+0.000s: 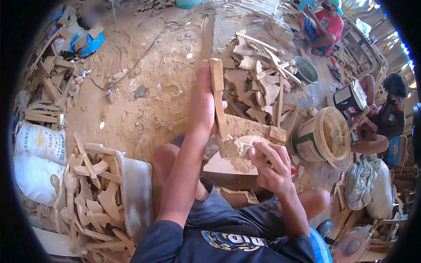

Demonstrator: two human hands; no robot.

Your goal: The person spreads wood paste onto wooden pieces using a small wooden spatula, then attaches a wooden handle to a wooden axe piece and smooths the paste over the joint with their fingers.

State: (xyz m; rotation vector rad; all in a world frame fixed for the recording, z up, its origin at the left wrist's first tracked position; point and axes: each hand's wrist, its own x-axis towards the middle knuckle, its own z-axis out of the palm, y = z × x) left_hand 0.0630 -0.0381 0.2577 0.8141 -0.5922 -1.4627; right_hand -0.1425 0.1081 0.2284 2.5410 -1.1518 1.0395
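My left hand (205,101) is wrapped round a long, slightly curved wooden piece (220,111), held upright in front of me. At its lower end sits a rough, pale lump (234,148) that looks like putty or wood paste. My right hand (272,168) is pinched on a thin, light-coloured tool (247,144) that reaches to this lump; its exact kind I cannot make out. Behind the lump lies a worn wooden board (250,128) with a small block (277,133) on its right end. Below, near my lap, shows a pale flat surface (226,165) with crumbs on it.
Carved wooden parts are piled ahead (254,83). A plastic bin (136,184) of wooden pieces stands left, beside white sacks (39,144). At right are a bucket of pale material (335,131), a fan (352,246) and two people sitting, one (388,118) near, one (329,26) farther.
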